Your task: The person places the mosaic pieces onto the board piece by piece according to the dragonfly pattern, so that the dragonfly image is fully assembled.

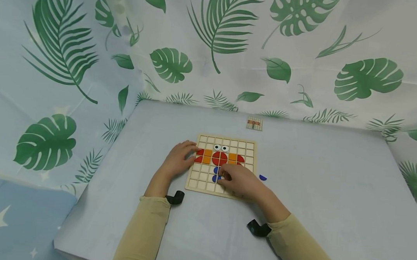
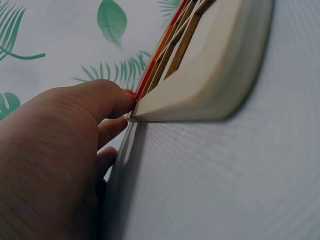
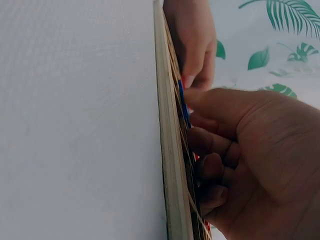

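A square wooden grid board (image 1: 206, 186) lies on the table, with red, orange and blue tiles and two eye tiles in its cells. My left hand (image 1: 180, 158) rests at the board's left edge, fingertips beside the red tiles (image 1: 199, 159). In the left wrist view, the thumb of my left hand (image 2: 65, 135) touches the rim near a corner. Over the lower middle cells, my right hand (image 1: 242, 180) has curled fingers, thumb and forefinger pinching at a blue tile (image 3: 183, 102). Two rounded blue tiles (image 1: 216, 179) show just left of those fingertips; the hand hides cells behind it.
A loose blue half-round tile (image 1: 263, 177) lies right of the board. Behind the board is a small card (image 1: 254, 123) with a tile pattern on it. Leaf-printed cloth (image 1: 217, 84) hangs along the table's back and left side.
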